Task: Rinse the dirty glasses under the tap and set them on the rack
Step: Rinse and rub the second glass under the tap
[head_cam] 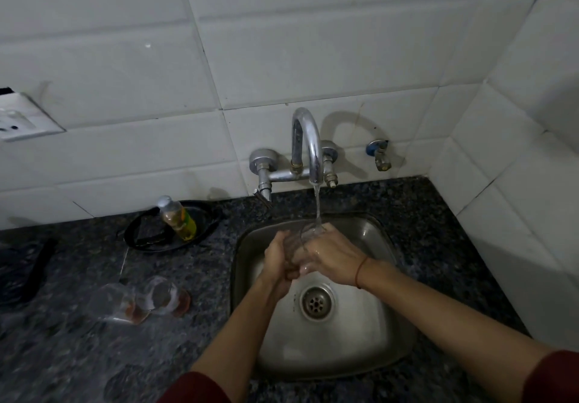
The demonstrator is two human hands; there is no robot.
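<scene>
Water runs from the chrome tap into a clear glass that I hold tilted over the steel sink. My left hand wraps the glass from the left and below. My right hand grips it from the right, fingers over its side. Two more glasses with brown dregs stand on the dark counter left of the sink: one further left, the other beside it. No rack is in view.
A black pan holding a small bottle of yellow liquid sits behind the glasses. A black object lies at the far left. A second small tap juts from the tiled wall. A wall socket is at the left.
</scene>
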